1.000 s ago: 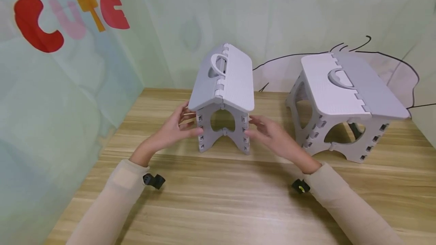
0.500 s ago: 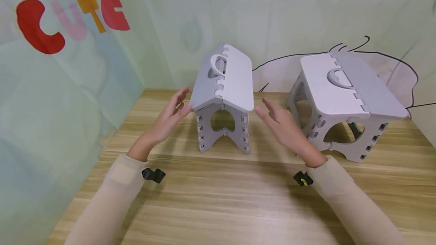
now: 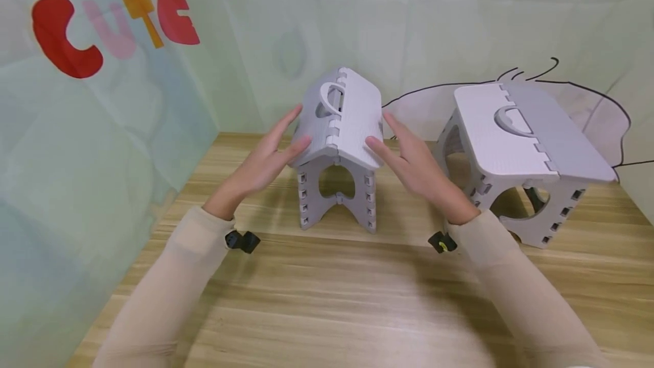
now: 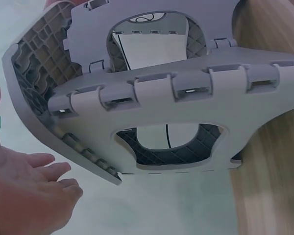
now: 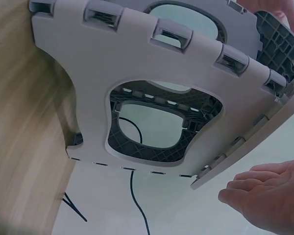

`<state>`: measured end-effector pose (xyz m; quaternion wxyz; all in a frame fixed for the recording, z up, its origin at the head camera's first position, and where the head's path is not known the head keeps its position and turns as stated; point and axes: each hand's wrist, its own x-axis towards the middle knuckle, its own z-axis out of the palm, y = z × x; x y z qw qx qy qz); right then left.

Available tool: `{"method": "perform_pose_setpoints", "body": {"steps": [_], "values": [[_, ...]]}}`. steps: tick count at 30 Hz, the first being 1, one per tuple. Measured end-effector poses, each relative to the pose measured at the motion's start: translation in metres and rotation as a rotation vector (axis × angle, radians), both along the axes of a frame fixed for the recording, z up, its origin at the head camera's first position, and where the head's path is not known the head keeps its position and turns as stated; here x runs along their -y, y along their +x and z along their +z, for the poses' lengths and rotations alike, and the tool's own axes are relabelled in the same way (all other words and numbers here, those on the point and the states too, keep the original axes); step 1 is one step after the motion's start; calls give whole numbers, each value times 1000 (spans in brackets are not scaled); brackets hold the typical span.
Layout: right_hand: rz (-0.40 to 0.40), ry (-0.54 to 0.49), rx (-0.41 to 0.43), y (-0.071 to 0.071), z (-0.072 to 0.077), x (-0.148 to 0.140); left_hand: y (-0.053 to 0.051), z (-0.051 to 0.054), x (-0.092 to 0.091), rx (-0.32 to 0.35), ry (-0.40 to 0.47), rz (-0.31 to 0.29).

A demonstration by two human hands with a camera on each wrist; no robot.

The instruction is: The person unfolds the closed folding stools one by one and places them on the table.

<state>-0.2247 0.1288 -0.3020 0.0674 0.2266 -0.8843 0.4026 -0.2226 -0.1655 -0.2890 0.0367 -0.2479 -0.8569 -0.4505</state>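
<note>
A grey and white folding step stool (image 3: 360, 112) stands partly folded, its two top panels sloping down like a roof from the hinge line and its handle (image 3: 331, 98) bowed up. At the left panel is my left hand (image 3: 265, 161), fingers straight and thumb over the slope. My right hand (image 3: 416, 163) mirrors it at the right panel. Whether either palm touches the panels is unclear; the left wrist view puts the left hand (image 4: 32, 191) just outside the ribbed underside, and in the right wrist view the right hand (image 5: 264, 196) lies near the panel's edge.
To the right stands a second folding stool (image 3: 511, 129) with its top nearly flat, close to my right forearm. Both rest on a wood-grain table (image 3: 327, 300). A printed cloth backdrop (image 3: 245, 44) hangs behind and on the left.
Both hands were at the sides of the stool's legs, then moved outward and up. Now they have come back inward against the sloping top panels. The stool has hardly moved.
</note>
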Motion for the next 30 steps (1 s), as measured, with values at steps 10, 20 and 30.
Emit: {"method": "perform_pose_setpoints", "body": {"steps": [10,20,30], "values": [[63,-22,39,-23,11,11,-16,18,-14,-39,-98,-16],[95,24,38,-38,22,25,-29,21,-20,22,-156,-48],[120,79,69,-49,25,29,-35,24,-23,75,-200,-90]]}}
